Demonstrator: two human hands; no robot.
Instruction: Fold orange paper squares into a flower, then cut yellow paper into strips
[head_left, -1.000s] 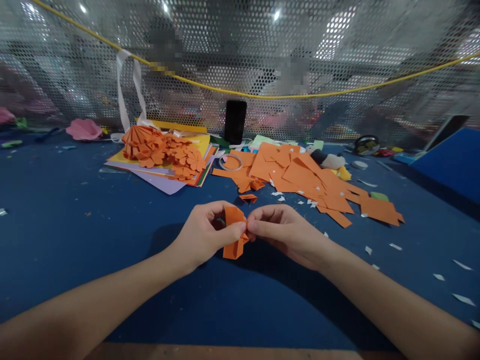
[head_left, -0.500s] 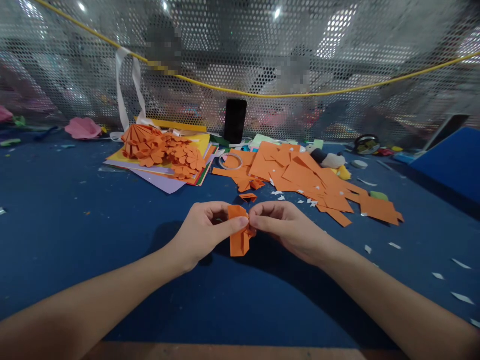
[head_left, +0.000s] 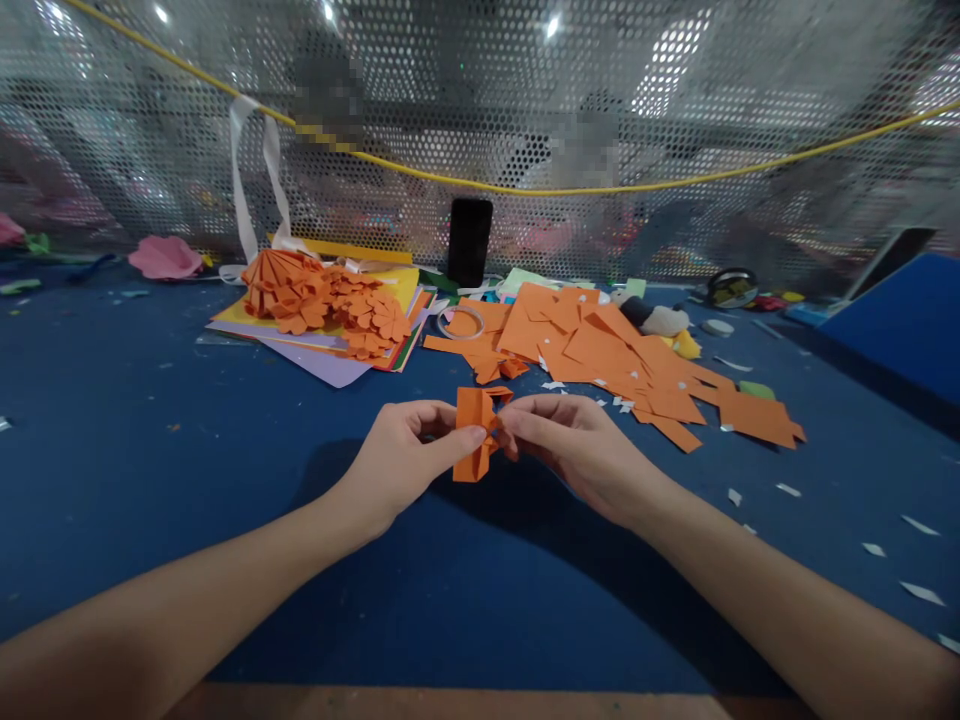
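A small folded piece of orange paper point(head_left: 474, 436) hangs just above the blue table point(head_left: 150, 440), pinched from both sides. My left hand point(head_left: 405, 462) grips its left side with thumb and forefinger closed. My right hand point(head_left: 577, 445) pinches its right edge, fingers curled together. The two hands almost touch at the fold. Beyond them lies a spread of cut orange paper sheets point(head_left: 615, 360).
A heap of folded orange paper shapes point(head_left: 322, 300) rests on a stack of coloured sheets at the back left. A tape ring point(head_left: 461, 323), a black phone point(head_left: 470, 242) against the perforated screen, a pink paper flower point(head_left: 165, 257) and white scraps point(head_left: 870, 540) lie about.
Both hands have moved slightly away from me with the orange piece. The piece has turned and folded tighter between the fingers.
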